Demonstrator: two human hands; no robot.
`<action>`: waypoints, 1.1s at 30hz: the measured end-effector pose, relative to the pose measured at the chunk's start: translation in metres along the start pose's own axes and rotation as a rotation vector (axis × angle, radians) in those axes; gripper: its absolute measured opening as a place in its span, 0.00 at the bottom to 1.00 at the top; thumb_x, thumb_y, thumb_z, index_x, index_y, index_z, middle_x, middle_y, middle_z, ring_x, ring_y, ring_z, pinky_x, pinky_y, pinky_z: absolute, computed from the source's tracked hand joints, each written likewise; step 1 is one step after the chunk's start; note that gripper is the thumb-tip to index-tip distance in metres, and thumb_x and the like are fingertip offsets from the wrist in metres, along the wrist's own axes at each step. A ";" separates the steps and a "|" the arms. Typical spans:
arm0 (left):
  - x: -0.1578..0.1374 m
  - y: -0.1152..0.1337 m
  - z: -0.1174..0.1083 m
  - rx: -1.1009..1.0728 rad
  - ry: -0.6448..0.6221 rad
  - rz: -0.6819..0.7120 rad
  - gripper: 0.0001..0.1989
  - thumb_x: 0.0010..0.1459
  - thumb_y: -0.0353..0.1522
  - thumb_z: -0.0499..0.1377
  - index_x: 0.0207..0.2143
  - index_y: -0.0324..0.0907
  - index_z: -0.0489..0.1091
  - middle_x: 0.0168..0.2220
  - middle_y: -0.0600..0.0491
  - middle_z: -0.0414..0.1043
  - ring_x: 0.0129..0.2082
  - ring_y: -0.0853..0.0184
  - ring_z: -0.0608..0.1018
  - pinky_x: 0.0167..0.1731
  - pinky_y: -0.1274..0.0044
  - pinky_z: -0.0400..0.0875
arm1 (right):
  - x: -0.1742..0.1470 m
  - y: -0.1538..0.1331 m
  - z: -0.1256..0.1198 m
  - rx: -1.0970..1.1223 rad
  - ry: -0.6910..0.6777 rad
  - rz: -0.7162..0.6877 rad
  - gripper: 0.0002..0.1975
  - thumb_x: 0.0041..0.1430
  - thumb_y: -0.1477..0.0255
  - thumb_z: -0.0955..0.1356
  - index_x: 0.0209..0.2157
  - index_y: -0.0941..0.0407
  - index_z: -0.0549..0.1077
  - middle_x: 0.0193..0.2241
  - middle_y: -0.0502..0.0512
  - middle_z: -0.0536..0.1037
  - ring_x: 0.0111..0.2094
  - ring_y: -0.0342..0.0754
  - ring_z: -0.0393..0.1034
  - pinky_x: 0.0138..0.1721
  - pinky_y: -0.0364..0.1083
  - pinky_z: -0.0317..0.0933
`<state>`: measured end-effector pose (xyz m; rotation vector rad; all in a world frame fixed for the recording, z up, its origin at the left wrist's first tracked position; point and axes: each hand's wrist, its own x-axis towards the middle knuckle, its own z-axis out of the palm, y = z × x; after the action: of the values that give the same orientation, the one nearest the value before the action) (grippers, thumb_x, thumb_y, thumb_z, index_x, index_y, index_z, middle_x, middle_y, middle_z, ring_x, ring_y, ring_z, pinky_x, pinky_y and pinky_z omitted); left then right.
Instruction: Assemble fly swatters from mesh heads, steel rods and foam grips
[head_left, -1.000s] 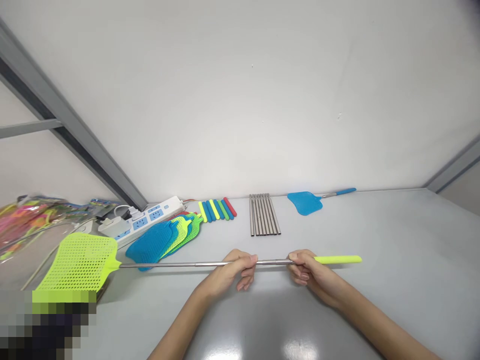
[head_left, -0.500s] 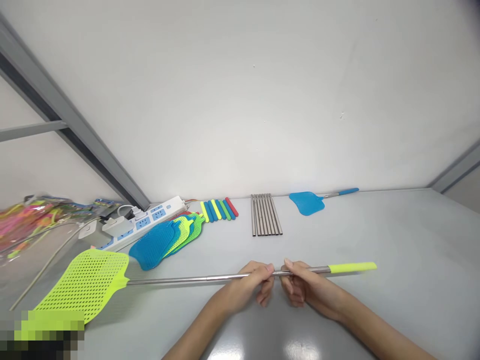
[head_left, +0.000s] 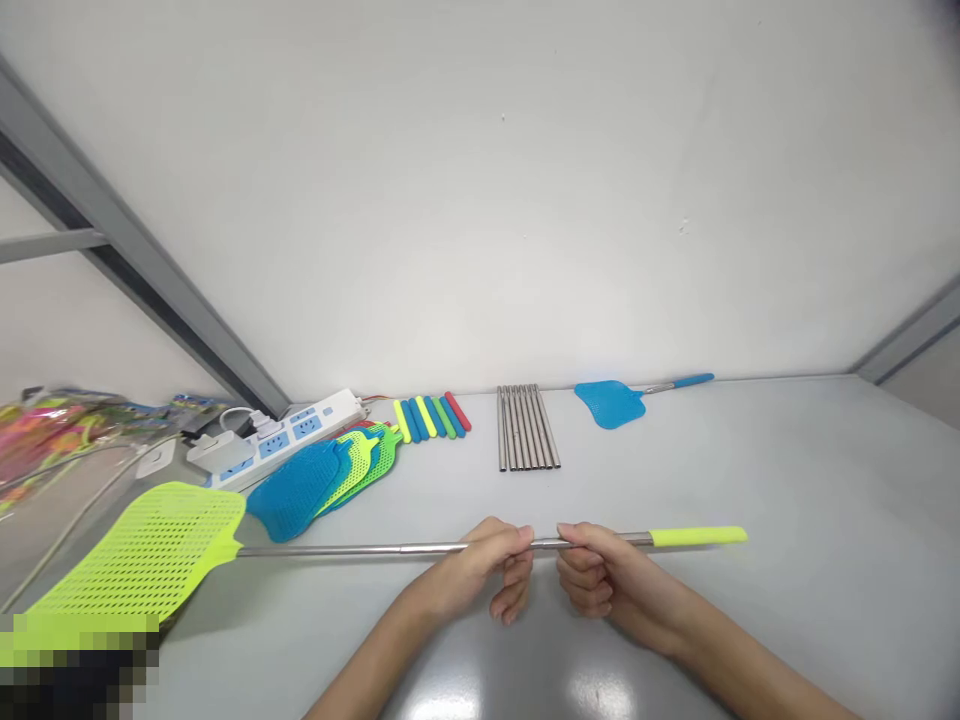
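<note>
A yellow-green fly swatter with a long telescopic metal rod lies across the front of my view, its perforated head at the left and its yellow grip at the right. My left hand pinches the rod near its middle, thumb on top. A short way to the right, my right hand closes on the same rod, between the other hand and the yellow grip. A short stretch of bare rod shows between the two thumbs. Both hands are just above the table.
Behind are stacked swatter heads, a row of coloured grips, several metal rods and a blue fly swatter. A white power strip with plugs and cables and plastic-bagged goods are at the left. A wall closes the back.
My hands have drawn slightly apart along the rod, and the right fingers have curled in more. The swatter's head has shifted left in view, partly as the camera moved.
</note>
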<state>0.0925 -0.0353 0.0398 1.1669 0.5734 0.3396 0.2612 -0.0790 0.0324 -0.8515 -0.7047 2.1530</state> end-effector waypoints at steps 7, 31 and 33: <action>-0.009 0.006 -0.007 0.057 0.056 -0.014 0.20 0.56 0.37 0.44 0.14 0.40 0.52 0.07 0.59 0.52 0.12 0.72 0.63 0.20 0.77 0.57 | -0.004 -0.011 -0.009 -0.008 0.019 -0.022 0.19 0.53 0.67 0.60 0.15 0.56 0.46 0.13 0.43 0.43 0.15 0.36 0.35 0.18 0.42 0.31; -0.025 0.019 -0.039 0.163 0.134 0.071 0.19 0.56 0.35 0.44 0.13 0.41 0.52 0.07 0.59 0.52 0.13 0.71 0.64 0.20 0.78 0.58 | -0.007 -0.031 -0.036 -0.043 0.159 -0.113 0.19 0.52 0.69 0.60 0.14 0.56 0.46 0.13 0.43 0.43 0.15 0.36 0.36 0.18 0.42 0.32; -0.025 0.019 -0.039 0.170 0.134 0.078 0.19 0.56 0.34 0.44 0.13 0.41 0.52 0.07 0.58 0.52 0.13 0.71 0.64 0.21 0.78 0.58 | -0.007 -0.031 -0.037 -0.036 0.163 -0.123 0.19 0.51 0.70 0.60 0.13 0.56 0.46 0.12 0.43 0.43 0.15 0.36 0.37 0.18 0.42 0.32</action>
<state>0.0504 -0.0118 0.0532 1.3399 0.6852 0.4443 0.3052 -0.0578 0.0322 -0.9657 -0.6961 1.9424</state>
